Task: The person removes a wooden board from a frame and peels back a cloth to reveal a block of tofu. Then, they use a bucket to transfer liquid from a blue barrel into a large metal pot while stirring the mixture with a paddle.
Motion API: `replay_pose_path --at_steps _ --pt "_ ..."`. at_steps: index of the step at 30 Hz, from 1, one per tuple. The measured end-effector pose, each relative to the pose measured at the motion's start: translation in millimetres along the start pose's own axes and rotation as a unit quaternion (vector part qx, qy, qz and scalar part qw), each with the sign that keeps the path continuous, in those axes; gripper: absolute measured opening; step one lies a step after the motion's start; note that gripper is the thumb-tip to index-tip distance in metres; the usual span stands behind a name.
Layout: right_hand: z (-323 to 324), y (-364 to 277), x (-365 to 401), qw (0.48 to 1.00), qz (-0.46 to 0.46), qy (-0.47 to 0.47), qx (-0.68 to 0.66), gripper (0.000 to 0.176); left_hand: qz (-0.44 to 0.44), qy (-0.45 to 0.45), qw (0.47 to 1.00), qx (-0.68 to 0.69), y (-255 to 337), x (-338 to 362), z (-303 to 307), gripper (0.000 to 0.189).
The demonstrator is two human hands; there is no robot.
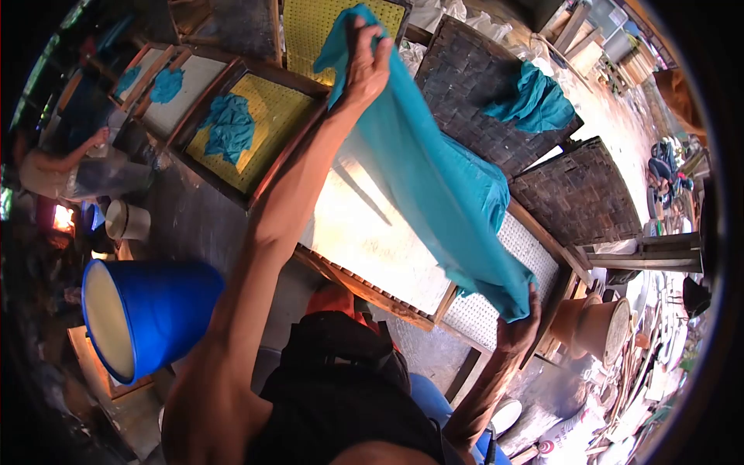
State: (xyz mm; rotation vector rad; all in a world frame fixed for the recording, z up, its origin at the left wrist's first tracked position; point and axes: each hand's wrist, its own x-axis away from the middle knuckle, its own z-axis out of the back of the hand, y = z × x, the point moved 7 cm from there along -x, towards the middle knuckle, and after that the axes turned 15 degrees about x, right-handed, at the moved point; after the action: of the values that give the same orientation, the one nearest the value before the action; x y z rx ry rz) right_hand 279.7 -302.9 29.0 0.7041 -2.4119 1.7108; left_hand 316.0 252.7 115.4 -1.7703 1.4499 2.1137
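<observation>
A long teal cloth (422, 186) is stretched slantwise between my two hands. My left hand (366, 68), reaching far forward, has its fingers closed on the cloth's upper end, above the edge of a yellow perforated tray (302, 31). At the lower right, my right hand (521, 325) grips the other end, beside a white perforated tray (474, 319). Under the cloth lies a bright, flat, wood-framed board (368, 240). More bunched teal fabric (484, 178) shows behind the stretched part.
Dark woven panels (577, 194) stand beyond the board, one with a crumpled teal cloth (539, 101) on it. To the left, another yellow tray (283, 108) carries a bunched cloth (229, 128). A blue barrel (174, 310) and white bucket (133, 219) stand near another person (85, 170).
</observation>
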Motion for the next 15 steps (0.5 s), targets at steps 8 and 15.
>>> replay_pose_path --at_steps 8,15 --pt "-71.5 -124.4 -13.2 0.954 0.255 0.088 0.132 0.041 -0.091 -0.091 0.987 0.099 55.8 -108.4 -119.0 0.03" --pt "-235.6 -155.2 -106.7 0.865 0.31 0.048 0.392 0.079 -0.225 -0.248 0.899 0.283 186.5 -103.2 -228.8 0.027"
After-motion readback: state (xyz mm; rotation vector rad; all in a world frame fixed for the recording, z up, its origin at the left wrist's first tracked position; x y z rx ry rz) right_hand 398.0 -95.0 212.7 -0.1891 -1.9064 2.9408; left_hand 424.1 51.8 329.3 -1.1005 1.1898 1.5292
